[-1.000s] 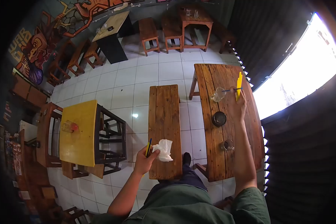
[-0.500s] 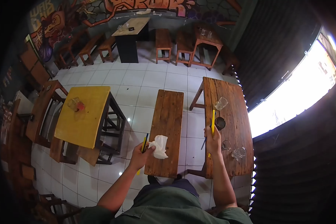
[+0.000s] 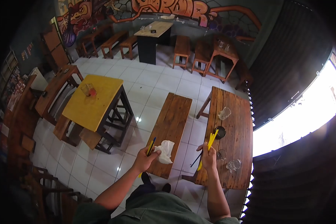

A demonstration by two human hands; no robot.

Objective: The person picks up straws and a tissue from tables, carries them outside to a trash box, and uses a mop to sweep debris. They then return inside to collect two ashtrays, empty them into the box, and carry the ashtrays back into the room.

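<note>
My left hand (image 3: 145, 159) grips a crumpled white tissue (image 3: 165, 151) together with a thin yellow and dark straw (image 3: 151, 146), held over the near end of a wooden bench (image 3: 171, 119). Yellow straws (image 3: 210, 143) and a thin dark one (image 3: 195, 159) are clasped in my right hand (image 3: 208, 158), at the near left edge of the long wooden table (image 3: 237, 130). On that table stand a glass mug (image 3: 224, 113), a dark round ashtray (image 3: 220, 131), a small glass (image 3: 222, 153) and another glass mug (image 3: 234, 165).
A yellow-topped table (image 3: 93, 102) with a glass on it stands to the left on the white tiled floor. More wooden benches and tables line the far mural wall. A bright opening lies to the right. Wooden chairs crowd the lower left.
My right hand has pulled back from the far side of the table to its near left edge, bringing the yellow straws. The view has swung left. My left hand still grips the tissue.
</note>
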